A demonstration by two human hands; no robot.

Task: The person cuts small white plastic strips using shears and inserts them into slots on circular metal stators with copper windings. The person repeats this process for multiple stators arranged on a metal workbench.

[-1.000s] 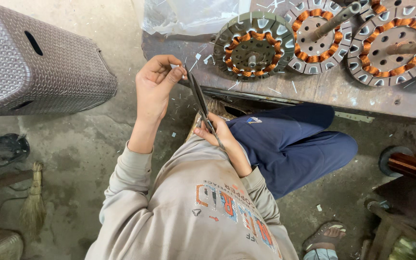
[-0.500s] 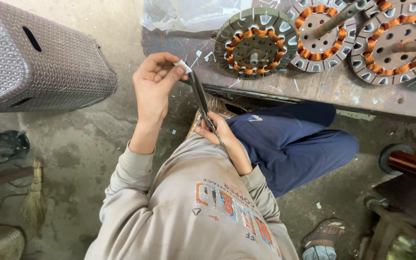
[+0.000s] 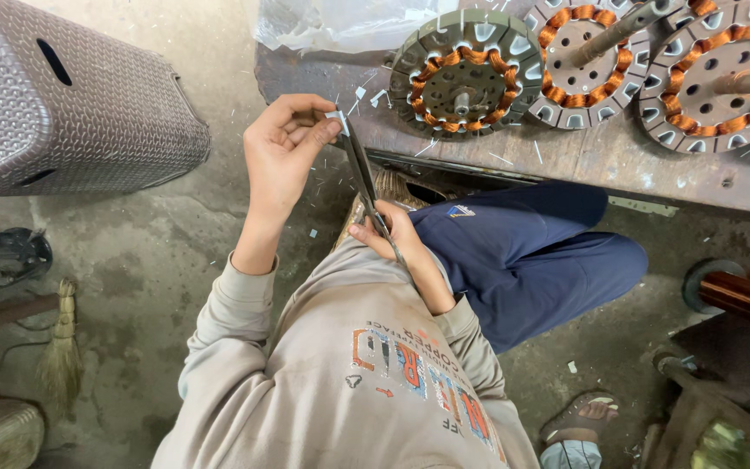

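Note:
My left hand [image 3: 281, 152] is raised in front of me and pinches a small white slip of paper [image 3: 338, 116] between thumb and fingers. My right hand [image 3: 390, 236] sits lower, near my knee, and grips the handles of long dark scissors [image 3: 361, 171]. The blades point up and away to the paper at my left fingertips. Just beyond, a round motor stator with orange copper windings [image 3: 466, 62] lies on a worn low board [image 3: 583, 161]. My beige sweatshirt and blue trousers fill the lower middle.
Two more wound stators [image 3: 585, 54] [image 3: 720, 74] lie on the board at the right. A purple woven plastic stool [image 3: 62, 104] stands at the left. A copper wire spool [image 3: 735, 293] is at the right, a small broom [image 3: 62, 352] at the lower left. White paper scraps litter the floor.
My left hand has shifted slightly right and its fingers have regripped the paper slip at the scissor tips. My right hand and the scissors have stayed nearly still.

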